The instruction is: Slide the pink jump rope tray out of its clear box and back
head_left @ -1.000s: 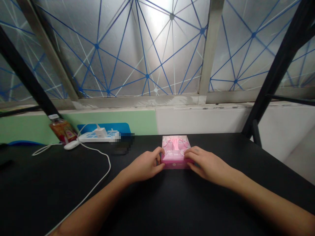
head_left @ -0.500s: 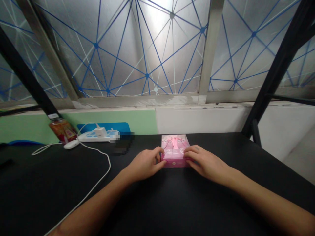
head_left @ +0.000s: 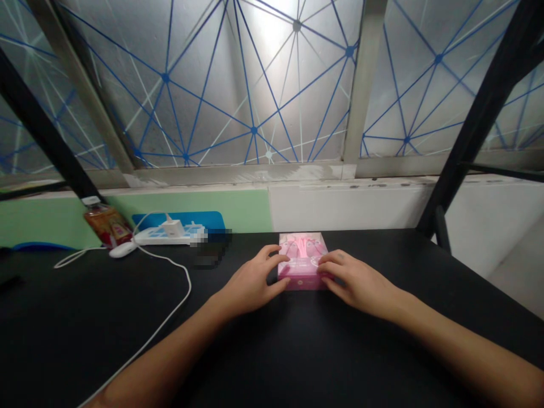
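A small pink box (head_left: 302, 263) lies flat on the black desk, its printed top facing up and its front side toward me. At its left edge is my left hand (head_left: 257, 281), fingers spread apart, with the thumb by the front left corner and the index fingertip over the top. My right hand (head_left: 357, 280) grips the box's right side: its bent fingers rest on the top edge and the thumb lies against the front right corner.
On the left stand a drink bottle (head_left: 107, 224) and a white power strip (head_left: 191, 233) with a plugged-in charger (head_left: 173, 228). A white cable (head_left: 187, 283) runs across the black desk (head_left: 306, 357). Black frame posts (head_left: 457, 130) rise at both sides before the patterned window (head_left: 212, 68).
My left fingers have lifted and spread, with the index finger reaching farther over the box top. The box and my right hand have hardly moved.
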Motion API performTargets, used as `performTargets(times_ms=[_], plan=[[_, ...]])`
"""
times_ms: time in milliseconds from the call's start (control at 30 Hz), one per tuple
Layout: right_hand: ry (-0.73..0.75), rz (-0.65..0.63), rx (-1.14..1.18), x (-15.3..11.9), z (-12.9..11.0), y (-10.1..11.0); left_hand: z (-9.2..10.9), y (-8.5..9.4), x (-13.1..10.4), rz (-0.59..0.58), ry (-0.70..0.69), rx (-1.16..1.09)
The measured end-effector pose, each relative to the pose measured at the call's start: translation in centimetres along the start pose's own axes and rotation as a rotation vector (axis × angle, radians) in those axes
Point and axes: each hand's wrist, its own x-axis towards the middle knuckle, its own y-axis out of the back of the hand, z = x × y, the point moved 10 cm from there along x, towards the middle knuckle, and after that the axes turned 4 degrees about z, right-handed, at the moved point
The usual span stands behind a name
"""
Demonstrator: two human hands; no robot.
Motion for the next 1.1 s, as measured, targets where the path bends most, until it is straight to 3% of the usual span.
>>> performTargets(times_ms=[467,867,1100], plan=[[-0.041,-0.021,0.025,-0.2,0.2,-0.1,0.2,-0.5,0.1,-0.031,-0.032,-0.099],[-0.133,0.074,0.155,0.1,0.9,0.0,0.5,-0.2,0.0,-0.034,-0.062,-0.120],[-0.103,0.043,0.235,0.1,0.7,0.4,0.5,-0.1,-0.1,-0.039,-0.080,-0.110]])
